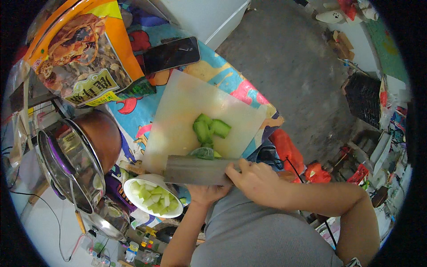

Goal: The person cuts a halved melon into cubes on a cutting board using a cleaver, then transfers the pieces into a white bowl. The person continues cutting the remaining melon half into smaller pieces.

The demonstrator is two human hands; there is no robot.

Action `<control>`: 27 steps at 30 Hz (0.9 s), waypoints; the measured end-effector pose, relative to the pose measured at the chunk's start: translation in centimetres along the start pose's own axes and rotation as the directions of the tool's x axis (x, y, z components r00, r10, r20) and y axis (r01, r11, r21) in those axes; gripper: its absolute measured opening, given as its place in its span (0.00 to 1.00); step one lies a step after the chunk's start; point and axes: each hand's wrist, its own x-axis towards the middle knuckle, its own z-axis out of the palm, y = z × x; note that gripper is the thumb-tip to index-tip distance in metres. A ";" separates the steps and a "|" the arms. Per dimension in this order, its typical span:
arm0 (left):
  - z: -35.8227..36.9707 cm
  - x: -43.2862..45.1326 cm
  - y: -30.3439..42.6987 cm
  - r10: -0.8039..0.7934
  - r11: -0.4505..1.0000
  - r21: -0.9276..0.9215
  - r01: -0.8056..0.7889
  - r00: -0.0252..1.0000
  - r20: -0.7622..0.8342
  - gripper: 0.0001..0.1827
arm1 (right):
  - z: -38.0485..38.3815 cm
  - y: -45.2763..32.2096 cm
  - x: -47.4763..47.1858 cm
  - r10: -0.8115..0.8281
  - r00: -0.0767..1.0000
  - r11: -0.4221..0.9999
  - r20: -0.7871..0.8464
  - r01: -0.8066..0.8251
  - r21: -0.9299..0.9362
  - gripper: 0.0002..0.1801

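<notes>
My right hand (257,183) grips a broad metal cleaver (198,170) near its handle end, with fingers over the blade. The blade lies across the near edge of a pale plastic cutting board (183,103). Just beyond the blade, a piece of green gourd or melon (204,153) shows partly on the board. Several green pieces with thin peel (203,130) lie farther up the board. My left hand (207,194) is behind and under the blade; its fingers are hidden. To the left, a white bowl (146,177) holds several pale green cubes (155,198).
A dark phone (171,55) and an orange food bag (96,63) lie beyond the board on a patterned tablecloth (206,70). A brown pot (103,140) and a glass lid (66,163) stand at left. Red plastic bags (287,150) are past the table's right edge.
</notes>
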 end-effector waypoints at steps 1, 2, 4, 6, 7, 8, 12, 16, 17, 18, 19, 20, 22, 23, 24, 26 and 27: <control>0.0 0.0 0.1 -0.035 0.999 0.031 0.036 0.998 -0.044 0.29 | 0.3 0.0 0.7 0.014 1.000 1.000 -0.005 -0.014 0.021 0.14; 0.1 -0.2 0.1 -0.049 0.996 0.070 0.058 0.991 -0.121 0.30 | 0.6 0.2 1.5 0.027 1.000 0.999 -0.010 -0.026 0.041 0.14; 0.5 -0.5 -0.1 -0.106 0.992 -0.092 0.092 0.981 -0.162 0.32 | 1.9 1.1 3.7 0.003 1.000 1.000 -0.010 -0.003 -0.011 0.14; 0.9 -1.0 -0.5 -0.092 0.985 -0.164 0.060 0.976 -0.198 0.34 | 3.1 2.3 5.2 0.007 1.000 1.000 0.026 -0.007 -0.009 0.15; 1.0 -1.3 -0.8 -0.054 0.986 -0.163 0.021 0.978 -0.200 0.35 | 3.5 2.9 5.7 0.025 0.998 0.999 0.060 -0.026 0.018 0.16; 1.2 -1.4 -0.9 -0.022 0.987 -0.162 -0.012 0.978 -0.208 0.36 | 3.8 3.6 6.2 0.051 0.994 0.998 0.101 -0.054 0.029 0.16; 1.2 -2.1 -1.2 -0.029 0.990 -0.143 -0.006 0.972 -0.235 0.37 | 4.2 4.5 6.9 -0.026 0.998 0.998 0.054 0.023 0.053 0.20; 1.5 -2.5 -1.3 -0.026 0.987 -0.160 -0.022 0.957 -0.287 0.33 | 2.7 4.6 5.6 -0.075 0.996 0.996 -0.047 0.078 0.054 0.23; 1.8 -2.8 -1.3 -0.041 0.985 -0.171 -0.014 0.949 -0.313 0.31 | 2.3 4.3 4.6 -0.087 0.993 0.993 -0.079 0.092 0.070 0.24; 2.1 -3.1 -1.3 -0.045 0.987 -0.161 -0.013 0.936 -0.349 0.31 | 2.0 4.0 3.5 -0.071 0.997 0.996 -0.035 0.073 0.054 0.25; 2.5 -3.4 -1.4 -0.045 0.987 -0.157 -0.019 0.917 -0.396 0.31 | 1.6 3.6 2.3 -0.054 0.999 0.998 0.005 0.054 0.042 0.25; 3.1 -3.5 -1.6 -0.043 0.988 -0.151 -0.027 0.896 -0.441 0.31 | 1.4 3.3 1.4 -0.039 0.999 0.999 0.027 0.039 0.025 0.25; 3.6 -4.3 -1.7 -0.057 0.992 -0.127 0.008 0.919 -0.390 0.32 | 1.3 2.5 0.1 -0.032 0.999 0.999 0.043 0.030 0.034 0.27; 3.6 -4.9 -1.7 -0.056 0.995 -0.094 0.024 0.931 -0.360 0.32 | 1.4 2.1 -0.5 -0.030 0.998 0.999 0.051 0.028 0.037 0.29; 3.5 -5.4 -1.9 0.000 1.000 -0.008 -0.002 0.965 -0.262 0.33 | 1.4 1.8 -0.9 -0.060 0.997 0.998 0.049 0.059 0.027 0.31; 3.6 -6.1 -2.1 -0.013 0.992 -0.124 -0.005 0.990 -0.139 0.34 | 1.6 1.7 -1.0 -0.061 0.998 0.997 0.029 0.060 0.049 0.25; 3.8 -6.3 -2.2 0.013 0.979 -0.200 -0.039 0.991 -0.130 0.35 | 1.6 1.7 -0.9 -0.062 0.998 0.997 0.008 0.062 0.054 0.22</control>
